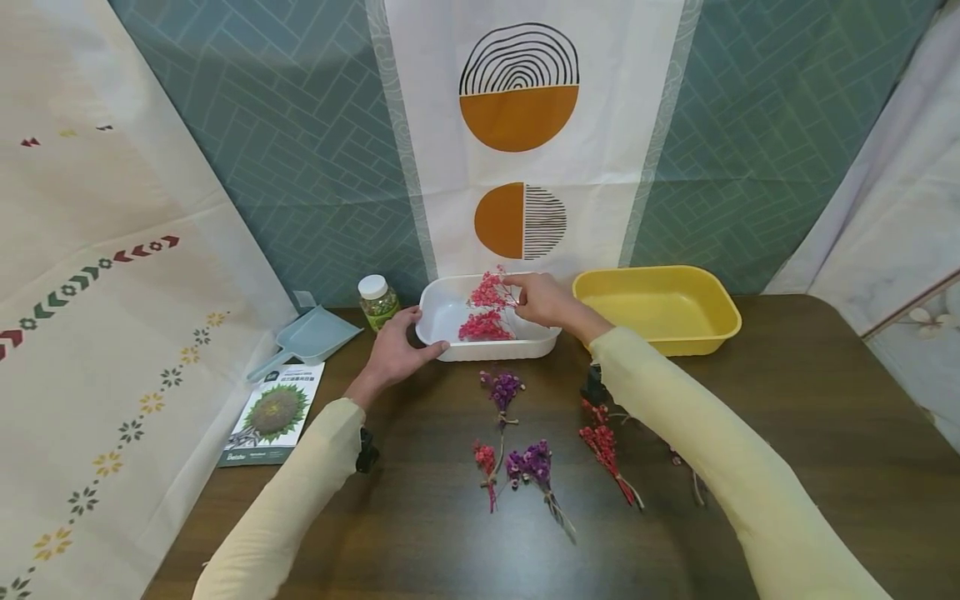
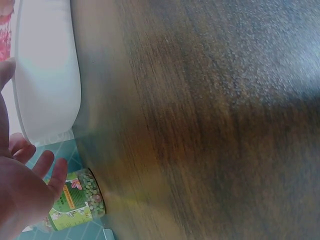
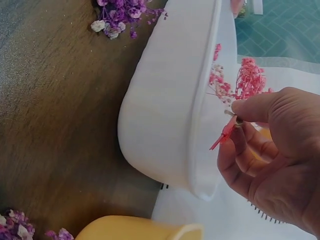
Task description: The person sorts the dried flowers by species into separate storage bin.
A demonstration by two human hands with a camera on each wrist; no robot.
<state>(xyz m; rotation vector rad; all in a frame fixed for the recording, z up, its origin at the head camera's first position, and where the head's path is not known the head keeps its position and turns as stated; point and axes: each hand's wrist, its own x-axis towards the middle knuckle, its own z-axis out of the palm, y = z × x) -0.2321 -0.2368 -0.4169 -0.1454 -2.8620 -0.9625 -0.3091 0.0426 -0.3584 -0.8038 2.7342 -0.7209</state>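
My right hand [image 1: 545, 300] pinches the short stems of a bunch of pink dried flowers [image 3: 249, 79] between thumb and fingers, its blossoms over the white plastic basin [image 1: 495, 353]. Inside the basin lies another clump of pink dried flowers [image 1: 483, 327]. My left hand [image 1: 396, 348] grips the basin's left end, with the thumb at the front rim and a forefinger along the left side. In the left wrist view the other fingers [image 2: 59, 175] spread in front of a labelled jar [image 2: 75, 200] of small green pellets.
Right of the white basin is a yellow basin [image 1: 660, 344]. On the wooden table [image 1: 420, 533] nearer me lie purple bunches [image 1: 536, 462] and red bunches [image 1: 602, 442] of dried flowers. At left are a blue dustpan [image 1: 311, 333] and a sunflower seed packet [image 1: 273, 412].
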